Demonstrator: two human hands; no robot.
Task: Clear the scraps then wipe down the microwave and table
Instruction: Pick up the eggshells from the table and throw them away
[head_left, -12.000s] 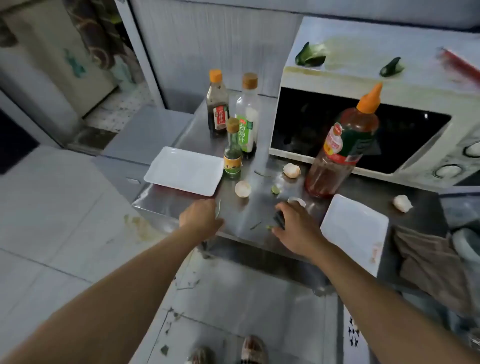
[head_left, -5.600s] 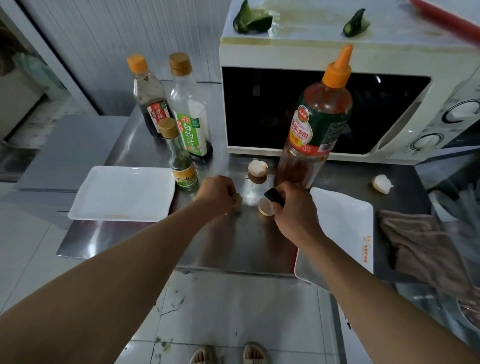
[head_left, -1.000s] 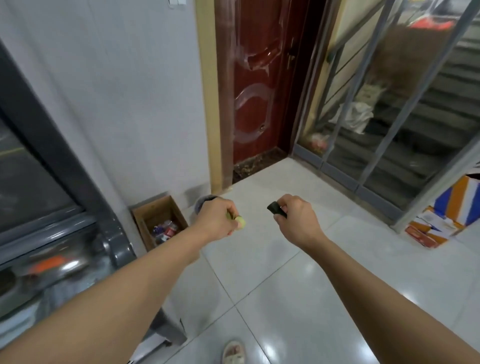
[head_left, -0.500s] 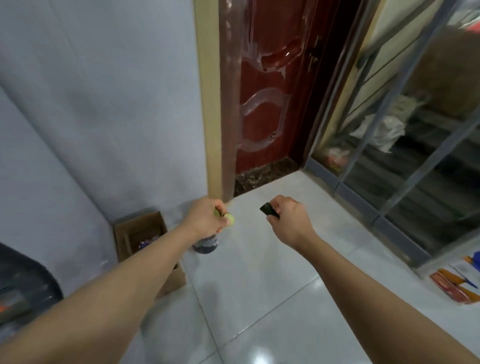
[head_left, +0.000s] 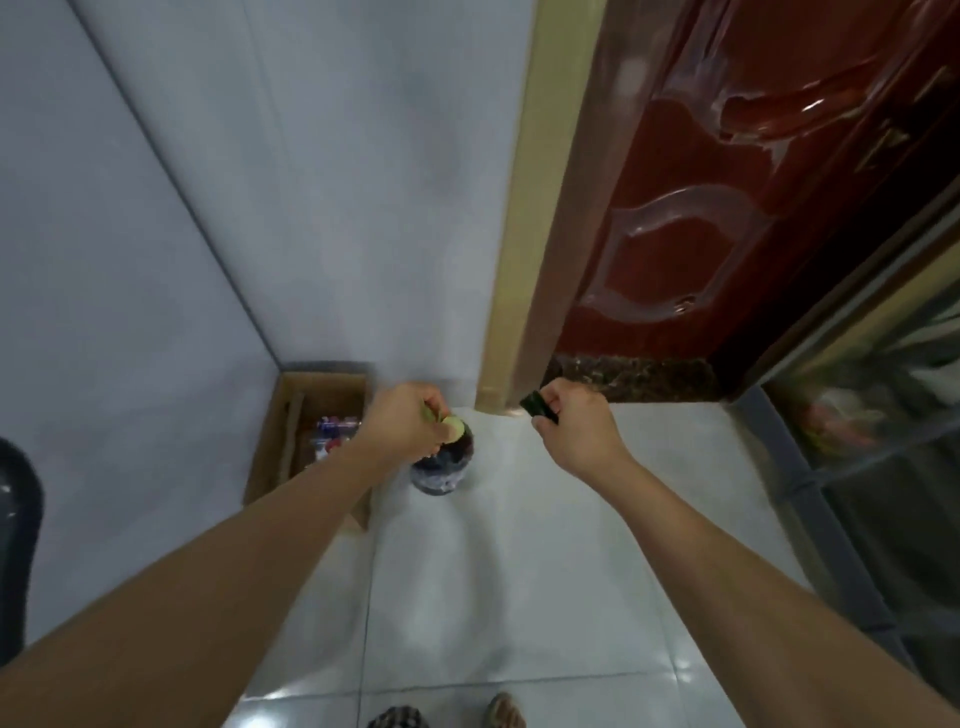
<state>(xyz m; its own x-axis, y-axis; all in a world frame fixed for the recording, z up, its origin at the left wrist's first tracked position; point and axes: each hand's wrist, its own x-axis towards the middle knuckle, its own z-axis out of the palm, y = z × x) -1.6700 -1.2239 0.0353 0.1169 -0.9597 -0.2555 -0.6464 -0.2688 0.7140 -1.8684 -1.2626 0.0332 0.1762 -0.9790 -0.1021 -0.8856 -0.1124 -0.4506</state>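
Left hand (head_left: 408, 423): fingers curled around pale green scraps (head_left: 451, 427), one round slice showing at the fingertips; held directly above the small dark bin (head_left: 441, 470).
Right hand (head_left: 574, 426): thumb and fingers pinch a dark green scrap (head_left: 539, 405), likely a piece of cucumber peel, though blur hides detail; held to the right of the bin, near the door frame (head_left: 514, 218).
Bin: stands on the white tiled floor (head_left: 519, 571), at the wall beside a cardboard box (head_left: 306, 415).
Box: open, in the corner, with colourful packaging inside.
Door (head_left: 701, 197): dark red, glossy, shut.
Feet: slippers just visible at the bottom edge.
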